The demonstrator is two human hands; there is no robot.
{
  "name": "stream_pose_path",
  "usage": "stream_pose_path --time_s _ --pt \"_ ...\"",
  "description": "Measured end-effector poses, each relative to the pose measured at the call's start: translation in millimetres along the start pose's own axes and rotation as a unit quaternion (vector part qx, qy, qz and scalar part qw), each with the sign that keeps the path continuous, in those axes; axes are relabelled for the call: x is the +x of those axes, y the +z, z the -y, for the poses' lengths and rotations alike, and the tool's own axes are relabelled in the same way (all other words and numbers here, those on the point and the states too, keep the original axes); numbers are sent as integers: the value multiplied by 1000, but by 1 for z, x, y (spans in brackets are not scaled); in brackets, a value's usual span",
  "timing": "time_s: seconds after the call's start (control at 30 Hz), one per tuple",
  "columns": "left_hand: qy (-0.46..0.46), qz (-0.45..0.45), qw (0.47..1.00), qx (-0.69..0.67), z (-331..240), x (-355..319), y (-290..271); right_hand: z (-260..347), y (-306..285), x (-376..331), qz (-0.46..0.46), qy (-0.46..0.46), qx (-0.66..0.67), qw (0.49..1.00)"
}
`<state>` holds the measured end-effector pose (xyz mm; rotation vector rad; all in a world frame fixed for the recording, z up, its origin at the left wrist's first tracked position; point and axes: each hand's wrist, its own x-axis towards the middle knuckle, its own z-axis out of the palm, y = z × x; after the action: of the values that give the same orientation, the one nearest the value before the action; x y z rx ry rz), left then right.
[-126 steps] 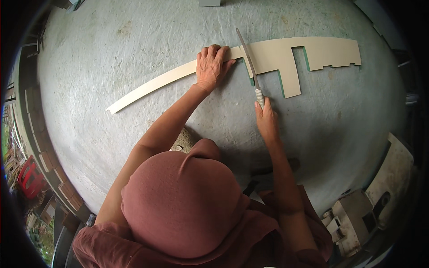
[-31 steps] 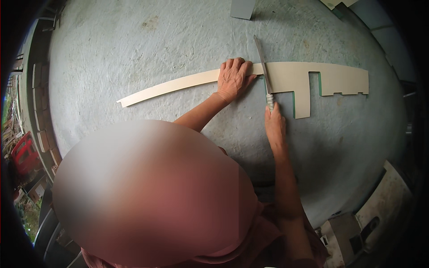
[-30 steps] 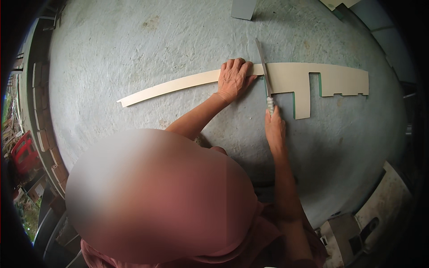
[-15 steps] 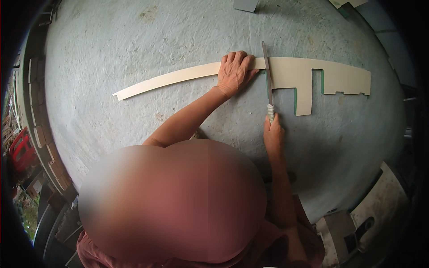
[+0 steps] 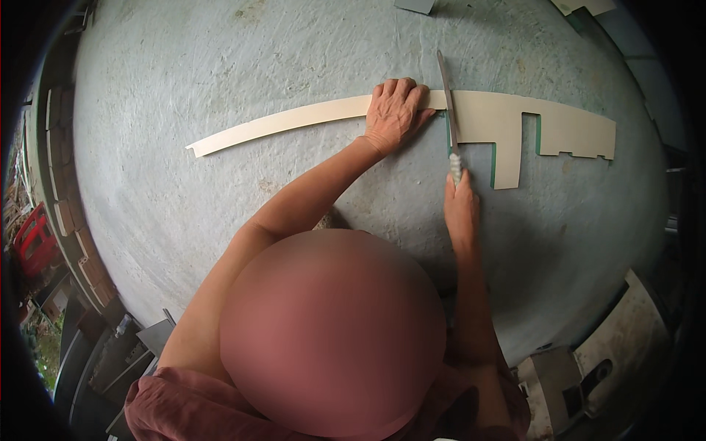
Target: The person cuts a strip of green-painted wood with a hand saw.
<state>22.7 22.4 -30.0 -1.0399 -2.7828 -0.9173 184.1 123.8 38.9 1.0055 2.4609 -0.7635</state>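
Crosswise on the grey concrete floor (image 5: pixel 220 220), the long cream board (image 5: pixel 294 121) runs left to right ahead of both hands, the left hand (image 5: pixel 393 110) spread flat on it, the right hand (image 5: pixel 461 209) nearer, closed around the saw (image 5: pixel 447 103) whose blade crosses it.

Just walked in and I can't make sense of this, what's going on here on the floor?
A person is bent over a grey concrete floor, working on a long cream board with notches cut along one edge. The left hand is spread flat on the board, pinning it down. The right hand grips the handle of a long thin blade, which lies across the board just beside the left hand's fingertips. Whether the board is cut through there is unclear.
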Motion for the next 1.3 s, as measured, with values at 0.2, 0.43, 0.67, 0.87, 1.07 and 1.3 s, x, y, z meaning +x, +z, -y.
stream_pose_path --time_s 0.2,0.43,0.67,0.87,1.07,1.3 --pt "-10 11 1000 0 5 -2 1 1 11 -3 -10 -18 37 999" --pt "2 -3 1000 6 -1 1 1 5 -2 14 -10 -21 19 1000" --pt "-5 1 1000 11 6 -3 0 -9 15 -20 -10 11 38 999" --pt "4 -1 1000 1 -1 0 2 6 -3 17 -10 -28 24 999" --pt "1 1 1000 10 6 -2 1 -9 12 -14 -14 -6 26 1000" --pt "8 -2 1000 11 2 -1 3 4 -3 8 8 -5 43 999"
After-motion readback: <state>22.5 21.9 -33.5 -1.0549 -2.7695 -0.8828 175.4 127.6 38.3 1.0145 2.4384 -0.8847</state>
